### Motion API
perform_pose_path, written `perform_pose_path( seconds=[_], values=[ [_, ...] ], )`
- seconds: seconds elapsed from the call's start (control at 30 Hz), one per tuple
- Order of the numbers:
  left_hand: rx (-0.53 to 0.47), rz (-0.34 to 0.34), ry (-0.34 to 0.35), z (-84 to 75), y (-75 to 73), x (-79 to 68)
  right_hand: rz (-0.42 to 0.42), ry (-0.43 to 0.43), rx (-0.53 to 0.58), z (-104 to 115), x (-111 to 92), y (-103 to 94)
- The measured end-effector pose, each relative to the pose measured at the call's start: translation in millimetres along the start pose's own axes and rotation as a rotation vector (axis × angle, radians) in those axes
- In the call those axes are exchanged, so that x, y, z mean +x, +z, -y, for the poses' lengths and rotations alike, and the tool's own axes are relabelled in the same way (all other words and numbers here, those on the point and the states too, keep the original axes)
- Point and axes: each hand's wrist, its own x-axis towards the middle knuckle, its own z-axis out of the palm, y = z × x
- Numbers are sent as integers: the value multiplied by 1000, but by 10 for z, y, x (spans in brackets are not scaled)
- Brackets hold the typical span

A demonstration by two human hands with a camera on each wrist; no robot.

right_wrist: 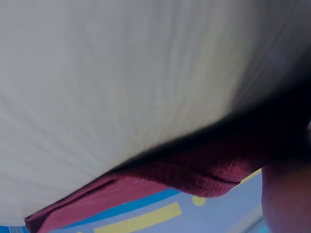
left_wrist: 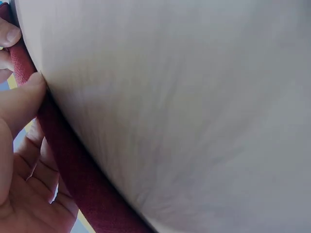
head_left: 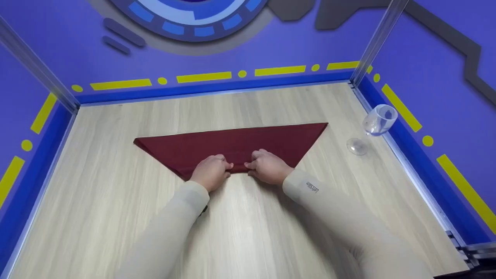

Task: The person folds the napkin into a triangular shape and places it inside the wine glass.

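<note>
A dark red cloth (head_left: 232, 143), folded into a trapezoid with its long side at the back, lies flat on the table. Both hands are at the middle of its short near edge, a small gap apart. My left hand (head_left: 212, 171) pinches that edge between thumb and fingers; the left wrist view shows its thumb on the rolled strip of cloth (left_wrist: 73, 160). My right hand (head_left: 267, 166) pinches the same edge just to the right. In the right wrist view the cloth (right_wrist: 194, 170) shows, but most of that hand is hidden or dark.
A clear stemmed wine glass (head_left: 379, 120) stands at the right side of the wooden table (head_left: 116, 217). Purple-blue panels (head_left: 217, 62) with yellow marks enclose the back and both sides. Metal posts (head_left: 378, 37) rise at the rear corners.
</note>
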Motion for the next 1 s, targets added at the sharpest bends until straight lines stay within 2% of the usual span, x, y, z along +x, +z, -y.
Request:
perform_pose_path(
  seconds=[0.1,0.23,0.33,0.43,0.57,0.73,0.87,1.0],
  values=[
    [19,9,-17,-19,-5,10,-24,-2,-7,2,0,20],
    [9,26,-44,-32,-12,20,-5,37,20,11,8,10],
    [-50,58,-86,-30,-28,27,20,72,48,16,20,-7],
    [-151,90,-157,-18,-43,37,31,101,71,20,32,-17],
    [-271,112,-234,-3,-73,59,15,162,125,29,48,-31],
    [-320,117,-265,-6,-119,105,-28,183,91,27,43,-24],
    [-285,81,-274,-22,-126,139,-62,192,90,3,12,-7],
    [-149,20,-210,-42,-92,166,-91,117,51,-29,-22,1]
  ],
)
